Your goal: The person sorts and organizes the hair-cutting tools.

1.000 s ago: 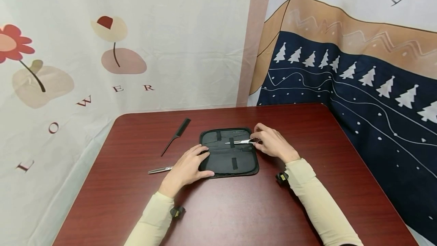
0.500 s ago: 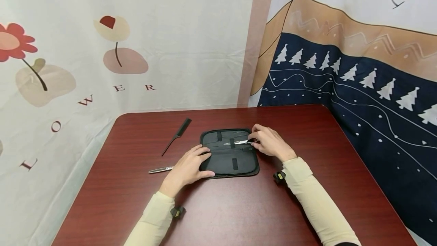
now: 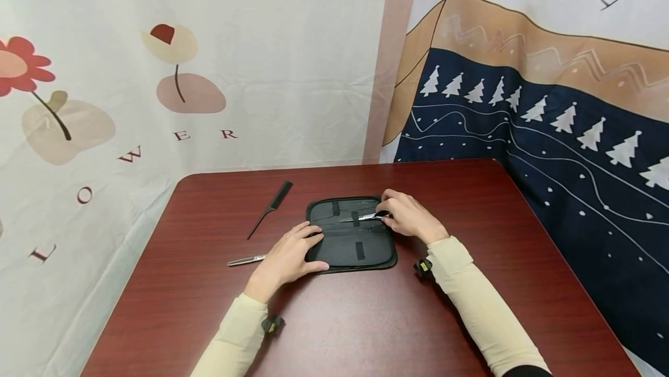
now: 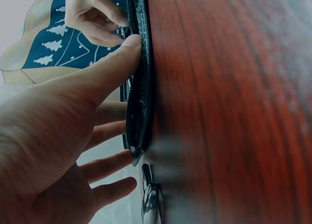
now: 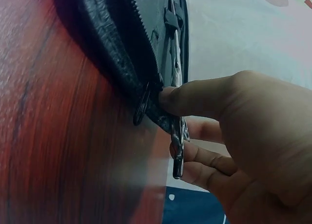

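A black zippered case (image 3: 334, 252) lies spread on the table, with small elastic loops on its inner face. My left hand (image 3: 287, 255) rests on its left side, fingers nearly straight and thumb (image 4: 122, 58) on the near edge. At the case's right edge, my right hand (image 3: 413, 215) pinches the handles of a pair of silver scissors (image 3: 367, 217). Their blades point left and pass through an elastic loop (image 5: 171, 19). A second pair of scissors (image 3: 244, 261) lies beside my left hand, which covers its handles in the head view; its finger rings (image 4: 147, 175) show in the left wrist view.
A black tail comb (image 3: 279, 198) lies on the reddish-brown table (image 3: 470, 319), left of the case and farther back. A zipper pull (image 5: 141, 107) hangs from the case's edge. Printed curtains (image 3: 292, 63) stand behind the table and along its right side.
My right hand has shifted slightly left, sliding the scissors a little further through the loop. My left hand, the case, the comb and the second scissors stay put.
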Demonstrator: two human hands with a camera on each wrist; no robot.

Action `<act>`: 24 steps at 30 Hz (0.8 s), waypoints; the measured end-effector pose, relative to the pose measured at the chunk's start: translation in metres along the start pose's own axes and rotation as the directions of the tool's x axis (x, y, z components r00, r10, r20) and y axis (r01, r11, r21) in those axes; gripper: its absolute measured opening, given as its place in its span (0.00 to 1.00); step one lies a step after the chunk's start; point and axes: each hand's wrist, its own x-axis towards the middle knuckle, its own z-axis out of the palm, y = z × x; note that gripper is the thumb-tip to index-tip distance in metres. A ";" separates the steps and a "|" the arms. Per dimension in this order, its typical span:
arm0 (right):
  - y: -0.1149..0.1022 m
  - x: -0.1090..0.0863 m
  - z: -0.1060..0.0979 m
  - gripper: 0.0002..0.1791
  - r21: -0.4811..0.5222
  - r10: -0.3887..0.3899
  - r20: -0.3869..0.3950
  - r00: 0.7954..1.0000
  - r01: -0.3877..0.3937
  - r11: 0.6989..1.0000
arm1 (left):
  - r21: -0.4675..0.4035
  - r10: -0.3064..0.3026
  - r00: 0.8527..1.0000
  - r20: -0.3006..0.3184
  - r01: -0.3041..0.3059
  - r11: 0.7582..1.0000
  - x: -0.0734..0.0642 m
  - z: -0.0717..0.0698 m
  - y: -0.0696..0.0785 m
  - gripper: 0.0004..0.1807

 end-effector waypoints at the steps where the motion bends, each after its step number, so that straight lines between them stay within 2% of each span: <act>1: -0.001 0.001 0.000 0.11 0.001 0.000 0.005 1.000 0.000 1.000 | -0.001 0.000 1.000 0.000 0.000 1.000 0.000 0.000 0.000 0.42; 13: -0.011 0.007 0.004 0.12 0.034 0.031 0.043 0.999 -0.033 0.999 | -0.001 -0.002 1.000 -0.003 0.002 1.000 -0.001 -0.001 0.001 0.42; 24: -0.016 0.011 0.007 0.12 0.055 0.017 0.043 0.999 -0.019 0.998 | 0.001 -0.010 1.000 -0.006 0.010 1.000 0.000 0.001 0.001 0.42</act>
